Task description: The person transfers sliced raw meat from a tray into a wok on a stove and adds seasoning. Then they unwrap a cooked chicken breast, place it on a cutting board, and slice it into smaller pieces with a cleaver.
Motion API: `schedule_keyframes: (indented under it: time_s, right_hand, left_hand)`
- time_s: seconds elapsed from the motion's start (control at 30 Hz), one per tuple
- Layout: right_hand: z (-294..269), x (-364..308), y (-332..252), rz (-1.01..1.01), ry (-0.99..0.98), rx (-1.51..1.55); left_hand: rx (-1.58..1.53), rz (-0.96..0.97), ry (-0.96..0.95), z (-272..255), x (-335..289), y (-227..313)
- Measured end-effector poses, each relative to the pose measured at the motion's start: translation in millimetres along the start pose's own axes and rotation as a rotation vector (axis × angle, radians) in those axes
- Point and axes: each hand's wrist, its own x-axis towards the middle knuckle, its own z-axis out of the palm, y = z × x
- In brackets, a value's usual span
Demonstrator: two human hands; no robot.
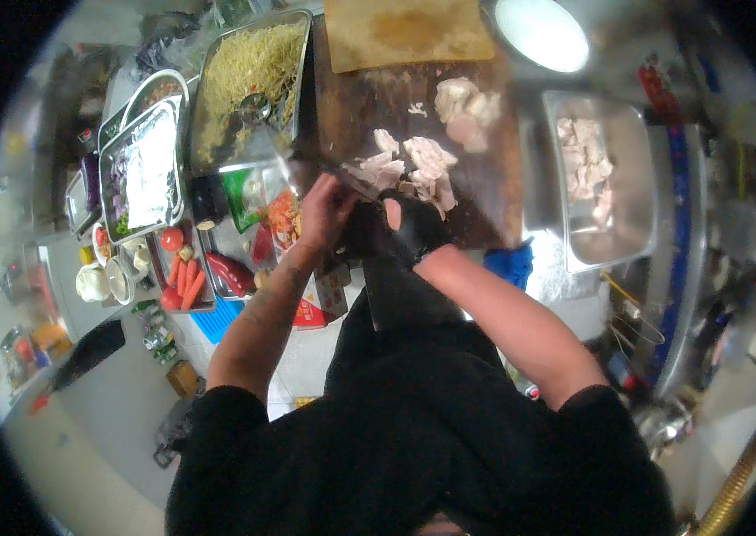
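Note:
My left hand (324, 214), bare, is closed at the near left of a dark cutting board (342, 98). A knife blade (361, 182) slants from its fingers toward the pale meat. My right hand (415, 230) wears a black glove, with skin showing at one spot. Its fingers are curled in beside the blade, at the near edge of the cut meat pieces (430, 163); what they hold is hidden. Farther back on the board lies a larger pale lump of meat (467, 112), uncut or in big pieces.
At the right, a deep steel pan (632, 196) holds cut meat. A tray of shredded yellowish food (257, 67) with a ladle stands at the left. Nearer are a foil-lined tray (147, 170), and a tray with tomatoes and carrots (183, 277). A white round container (543, 34) stands far right.

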Motion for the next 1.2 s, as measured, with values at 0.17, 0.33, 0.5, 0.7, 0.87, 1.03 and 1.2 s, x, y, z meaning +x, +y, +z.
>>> schedule_keyframes:
  time_s: [0.17,0.33,0.5,0.7,0.87,1.03,1.2]
  right_hand:
    - [-19,-6,3,-0.109,0.060,0.152]
    - [-34,-3,2,0.180,-0.162,0.730]
    - [-43,-13,12,0.387,-0.218,0.906]
    - [-35,-44,52,0.345,0.020,0.921]
    - [-44,-117,101,0.567,0.053,1.024]
    - [-32,-152,133,0.753,0.122,0.970]
    - [-22,-147,141,0.666,0.067,1.079]
  left_hand:
    - [-0.679,-0.383,0.250,8,17,14]
    - [-1.572,-0.592,-0.090,0,23,71]
    - [-1.315,-0.572,-0.188,12,28,84]
    - [-0.878,-0.433,0.073,19,23,47]
    - [-0.301,-0.166,0.295,46,28,33]
    - [0.210,0.280,0.211,78,57,41]
    - [0.195,0.448,-0.005,92,70,69]
